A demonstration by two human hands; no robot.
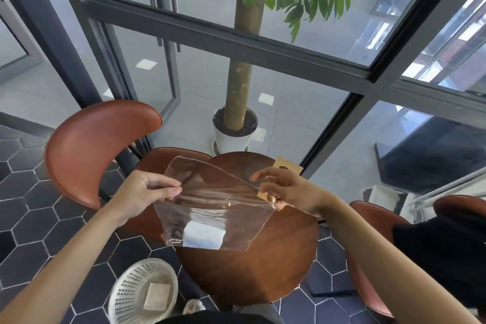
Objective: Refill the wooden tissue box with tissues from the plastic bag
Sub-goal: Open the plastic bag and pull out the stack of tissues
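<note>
A clear plastic bag [210, 202] hangs stretched between both hands above the round wooden table [263, 271]. A white stack of tissues [203, 235] lies in the bag's lower end. My left hand [147, 192] pinches the bag's left edge. My right hand [284, 189] pinches its right edge, thumb and fingers closed on the film. The wooden tissue box [288, 167] stands on the table's far right side, mostly hidden behind my right hand.
A brown chair [92, 147] stands at the left and another [368, 258] at the right. A white mesh bin [142, 294] with a tissue in it sits on the floor by the table. A potted tree [234, 131] stands by the window.
</note>
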